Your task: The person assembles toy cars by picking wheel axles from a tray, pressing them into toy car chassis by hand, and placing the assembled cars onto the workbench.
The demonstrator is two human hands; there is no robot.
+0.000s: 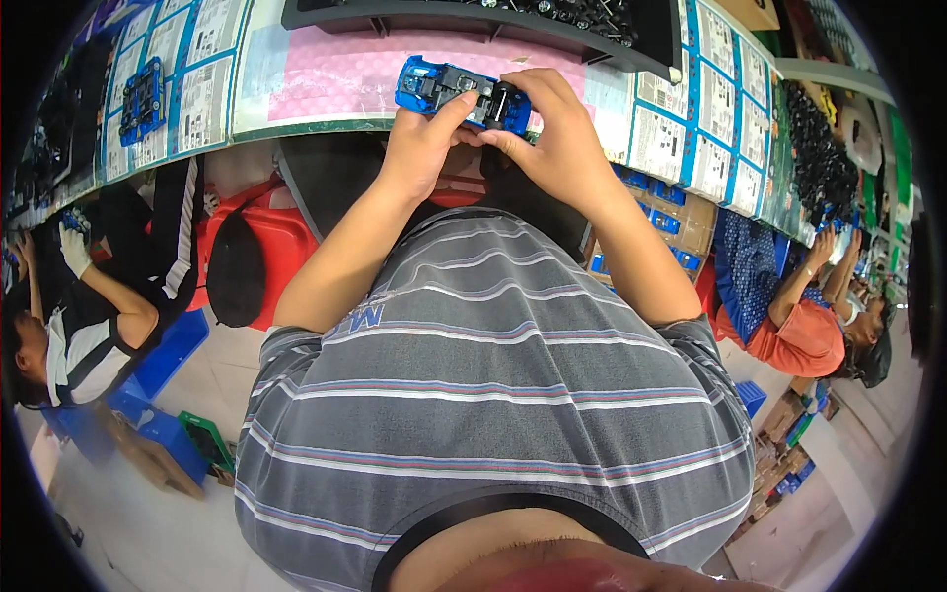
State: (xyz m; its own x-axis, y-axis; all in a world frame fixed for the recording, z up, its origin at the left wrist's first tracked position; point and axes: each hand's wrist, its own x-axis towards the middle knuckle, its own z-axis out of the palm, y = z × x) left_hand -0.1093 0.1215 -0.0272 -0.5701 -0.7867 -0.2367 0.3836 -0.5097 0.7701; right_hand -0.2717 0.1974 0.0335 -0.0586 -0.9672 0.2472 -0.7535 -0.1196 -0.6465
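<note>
A blue toy car (424, 85) is turned underside up above the table's near edge, showing its dark grey chassis. My left hand (418, 148) grips it from the near side, with the thumb pressed on the chassis and the fingers mostly hidden beneath. Around the car's right end, my right hand (560, 138) is closed, its index finger along the far side and its thumb at the near side. Between that thumb and finger shows a black wheel part (504, 97) lying across the chassis. Whether it is seated cannot be made out.
A black tray (449, 22) of small black wheel parts stands beyond my hands, on a pink mat (335, 84). Another blue toy car (144, 102) lies at left. Black parts (824, 148) are heaped at right. Co-workers sit on both sides; a red stool (286, 237) stands at left.
</note>
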